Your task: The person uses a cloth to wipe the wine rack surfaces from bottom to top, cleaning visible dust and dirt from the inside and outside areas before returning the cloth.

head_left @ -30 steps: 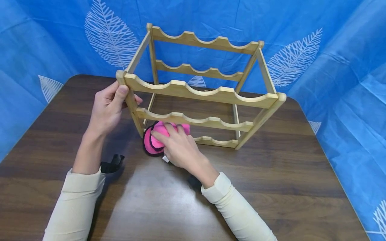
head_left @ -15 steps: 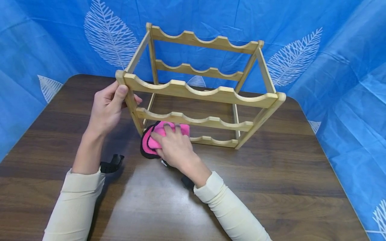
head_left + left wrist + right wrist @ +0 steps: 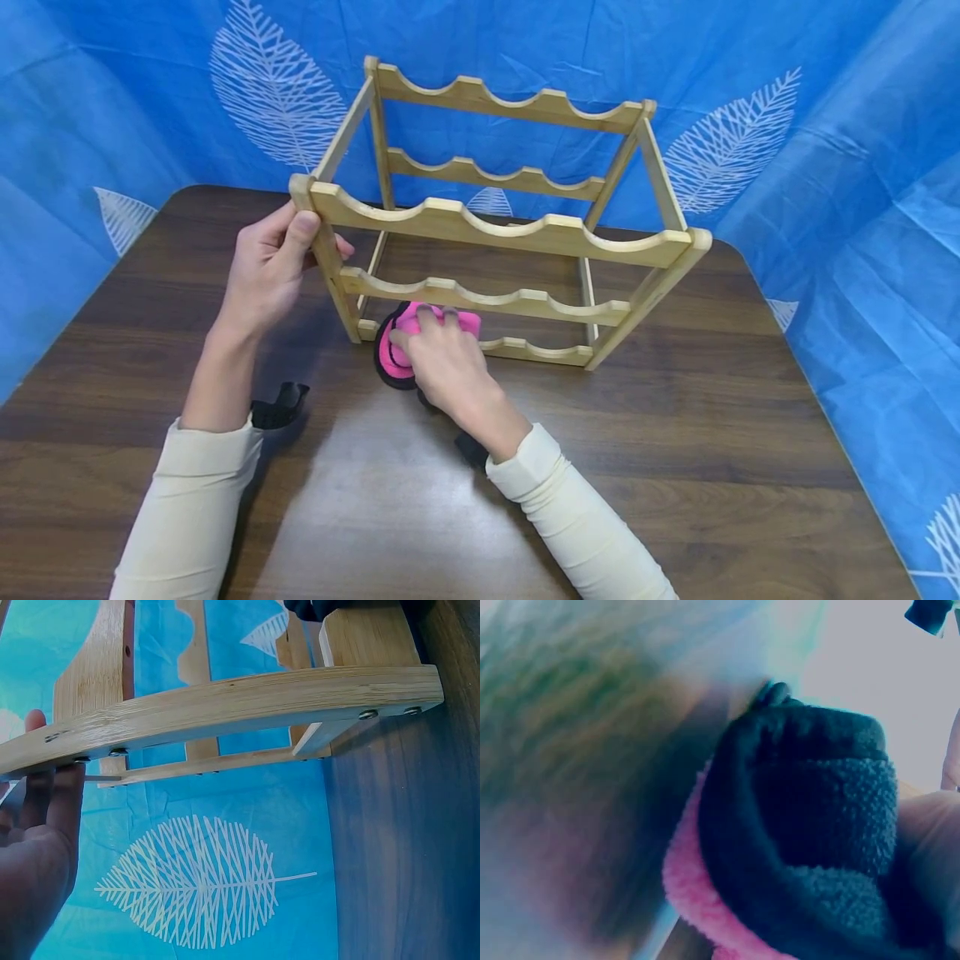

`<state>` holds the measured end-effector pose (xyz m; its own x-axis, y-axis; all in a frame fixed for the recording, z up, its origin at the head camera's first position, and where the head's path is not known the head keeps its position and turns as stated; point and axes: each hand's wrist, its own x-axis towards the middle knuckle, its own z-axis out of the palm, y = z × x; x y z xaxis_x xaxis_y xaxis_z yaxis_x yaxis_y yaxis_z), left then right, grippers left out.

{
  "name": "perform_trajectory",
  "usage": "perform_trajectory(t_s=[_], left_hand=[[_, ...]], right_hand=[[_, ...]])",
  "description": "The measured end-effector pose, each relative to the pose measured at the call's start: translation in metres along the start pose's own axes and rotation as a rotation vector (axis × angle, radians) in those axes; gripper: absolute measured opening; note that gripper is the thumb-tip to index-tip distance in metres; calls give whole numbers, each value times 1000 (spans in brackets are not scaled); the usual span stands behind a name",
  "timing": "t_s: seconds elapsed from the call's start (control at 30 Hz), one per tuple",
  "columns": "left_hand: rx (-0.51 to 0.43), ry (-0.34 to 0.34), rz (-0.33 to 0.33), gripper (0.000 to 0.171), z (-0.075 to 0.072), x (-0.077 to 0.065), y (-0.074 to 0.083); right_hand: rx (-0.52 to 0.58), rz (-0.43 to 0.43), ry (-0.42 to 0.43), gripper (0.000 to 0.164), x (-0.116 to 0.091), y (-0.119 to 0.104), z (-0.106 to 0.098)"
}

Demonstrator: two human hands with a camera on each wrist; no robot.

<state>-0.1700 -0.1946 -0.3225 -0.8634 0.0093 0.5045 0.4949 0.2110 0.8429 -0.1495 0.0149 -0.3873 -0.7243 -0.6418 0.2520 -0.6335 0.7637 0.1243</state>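
A light wooden wine rack point(image 3: 502, 236) with scalloped rails stands on the table. My left hand point(image 3: 262, 271) grips its front left post near the top, thumb in front. In the left wrist view, fingers point(image 3: 64, 806) reach behind the wooden post point(image 3: 225, 705), where screw heads show. My right hand point(image 3: 453, 367) holds a pink cloth point(image 3: 469, 322) with black edging at the rack's bottom front rail, toward the left. The cloth covers part of that rail. Up close in the right wrist view, the cloth point(image 3: 840, 802) shows a dark fuzzy side and a pink layer.
The dark wood-grain table point(image 3: 720, 433) spreads in front of and beside the rack. Behind it hangs a blue curtain point(image 3: 187, 100) with white leaf prints, close to the rack's back. Black straps point(image 3: 279, 406) sit at both wrists.
My right hand slid slightly left with the cloth, then back right along the bottom rail. A white tag on the cloth is now out of sight. My left hand and the rack stay put.
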Motion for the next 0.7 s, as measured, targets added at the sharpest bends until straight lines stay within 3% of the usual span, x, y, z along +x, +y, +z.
perform_trajectory(t_s=[0.27, 0.53, 0.7], left_hand=[[-6, -18, -1, 29, 0, 1, 1], [43, -8, -19, 29, 1, 1, 1], [22, 3, -9, 29, 1, 1, 1]], right_hand=[[-14, 3, 41, 33, -7, 7, -6], [39, 14, 14, 39, -15, 19, -11], [54, 17, 18, 41, -22, 26, -14]])
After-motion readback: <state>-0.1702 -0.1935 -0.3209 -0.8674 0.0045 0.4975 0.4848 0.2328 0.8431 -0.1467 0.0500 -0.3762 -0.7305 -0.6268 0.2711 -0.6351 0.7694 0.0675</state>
